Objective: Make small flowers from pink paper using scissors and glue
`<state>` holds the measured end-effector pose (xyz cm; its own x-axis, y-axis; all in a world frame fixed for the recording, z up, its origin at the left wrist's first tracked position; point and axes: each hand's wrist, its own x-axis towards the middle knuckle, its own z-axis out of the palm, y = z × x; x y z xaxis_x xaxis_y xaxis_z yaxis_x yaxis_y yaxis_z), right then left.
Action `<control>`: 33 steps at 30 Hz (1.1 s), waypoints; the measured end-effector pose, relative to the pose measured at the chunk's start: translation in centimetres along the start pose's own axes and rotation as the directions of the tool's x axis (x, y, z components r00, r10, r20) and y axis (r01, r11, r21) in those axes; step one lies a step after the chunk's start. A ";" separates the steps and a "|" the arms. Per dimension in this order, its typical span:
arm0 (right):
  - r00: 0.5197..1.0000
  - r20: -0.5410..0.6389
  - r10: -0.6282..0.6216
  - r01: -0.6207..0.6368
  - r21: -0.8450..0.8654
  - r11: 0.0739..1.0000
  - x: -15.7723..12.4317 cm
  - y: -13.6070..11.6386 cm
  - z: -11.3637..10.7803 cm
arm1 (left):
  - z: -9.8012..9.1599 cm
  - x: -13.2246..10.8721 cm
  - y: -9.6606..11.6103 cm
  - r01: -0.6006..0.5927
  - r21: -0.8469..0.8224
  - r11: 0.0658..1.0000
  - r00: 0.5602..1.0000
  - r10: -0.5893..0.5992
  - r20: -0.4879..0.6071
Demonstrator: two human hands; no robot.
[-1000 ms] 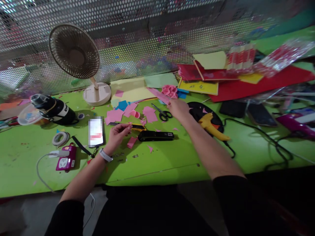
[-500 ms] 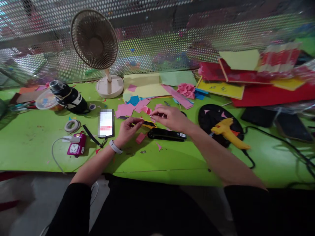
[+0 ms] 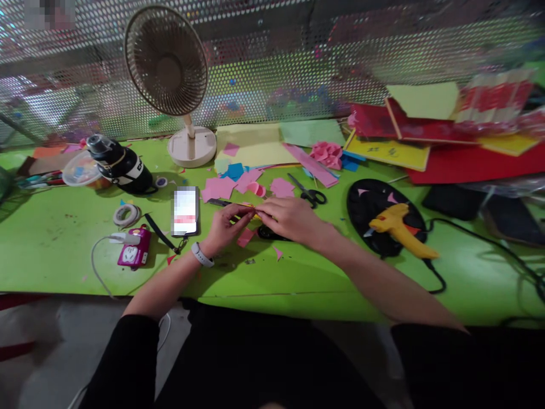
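Note:
My left hand (image 3: 225, 226) and my right hand (image 3: 289, 220) meet fingertip to fingertip over the green table (image 3: 55, 238). Both are pinched shut on something small that I cannot make out. A yellow and black utility knife (image 3: 225, 203) lies just behind the fingertips. A black stapler (image 3: 266, 233) is mostly hidden under my right hand. A pink paper scrap (image 3: 246, 237) lies below my left fingers. Pink paper squares (image 3: 219, 187) and black scissors (image 3: 310, 194) sit a little farther back.
A phone (image 3: 185, 211), tape roll (image 3: 126, 215), pink charger (image 3: 133, 254) and black bottle (image 3: 121, 167) lie to the left. A desk fan (image 3: 168, 62) stands at the back. A yellow glue gun (image 3: 400, 227) rests on a black mat (image 3: 361, 213) at right, beyond which coloured paper is stacked.
My right hand has come back from the pink strip at the rear and joined my left hand at the table's middle. The view has shifted leftward.

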<state>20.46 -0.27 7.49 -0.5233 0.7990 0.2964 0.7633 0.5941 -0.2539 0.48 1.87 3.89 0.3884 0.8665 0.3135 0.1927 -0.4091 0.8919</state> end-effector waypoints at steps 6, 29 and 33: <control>0.993 -0.083 0.082 -0.083 -0.014 0.996 -1.3 1.8 -0.1 | 0.0 0.0 0.3 0.098 -0.072 0.993 0.995 -0.095 0.038; 0.933 0.160 0.324 -0.319 -0.057 0.946 -6.1 8.6 -0.4 | 0.3 10.2 -3.5 0.001 0.575 0.818 0.991 -0.077 0.107; 0.896 0.011 0.443 -0.441 -0.074 0.894 -6.4 8.7 -1.6 | 0.9 10.1 -3.1 0.056 0.600 0.798 0.984 -0.147 0.103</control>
<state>31.05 -0.35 4.84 -0.1349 0.9805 0.1431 0.9415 0.1718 -0.2899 4.63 11.60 4.00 0.4463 0.8832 0.1441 0.7165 -0.4492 0.5337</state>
